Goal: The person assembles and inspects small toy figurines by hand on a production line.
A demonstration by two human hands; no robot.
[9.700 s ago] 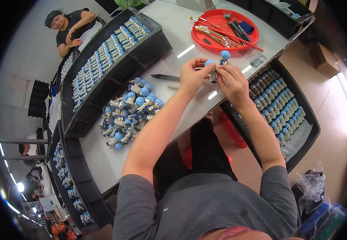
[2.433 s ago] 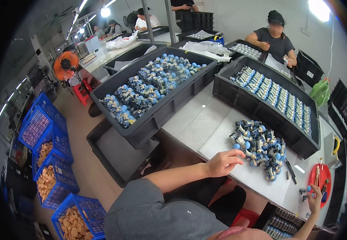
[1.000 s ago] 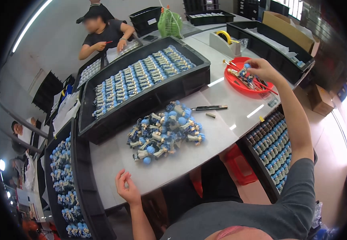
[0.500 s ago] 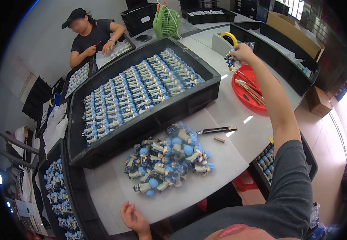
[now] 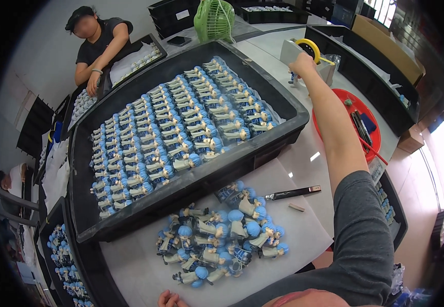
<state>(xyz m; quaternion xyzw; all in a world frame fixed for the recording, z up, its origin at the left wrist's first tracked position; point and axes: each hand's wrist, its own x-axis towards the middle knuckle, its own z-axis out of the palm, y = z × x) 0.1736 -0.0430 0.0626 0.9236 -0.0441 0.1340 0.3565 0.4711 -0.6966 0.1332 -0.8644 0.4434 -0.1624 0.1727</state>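
Note:
My right arm reaches to the far right. My right hand (image 5: 302, 66) is closed on a small figurine (image 5: 292, 78), mostly hidden beneath the fingers. Just behind it stands a grey holder with a roll of yellow tape (image 5: 311, 48). Only the fingers of my left hand (image 5: 169, 299) show at the lower edge, loosely bent, with nothing in them. Ahead of the left hand lies a loose pile of blue-haired figurines (image 5: 222, 233) on a whitish sheet (image 5: 145, 276). Beyond the pile, a large black tray (image 5: 299, 116) holds rows of similar figurines under clear film.
A knife (image 5: 296, 193) and a small beige stick (image 5: 297, 207) lie right of the pile. A red basin (image 5: 377, 128) with tools sits by my right forearm. More figurines fill a black crate (image 5: 66, 245) at left. Across the table, a person (image 5: 99, 46) sits near a green fan (image 5: 214, 21).
My right hand has lowered the figurine beside the tape holder. My left hand has drawn back toward the lower edge. The view has shifted, and the other person's arms have moved.

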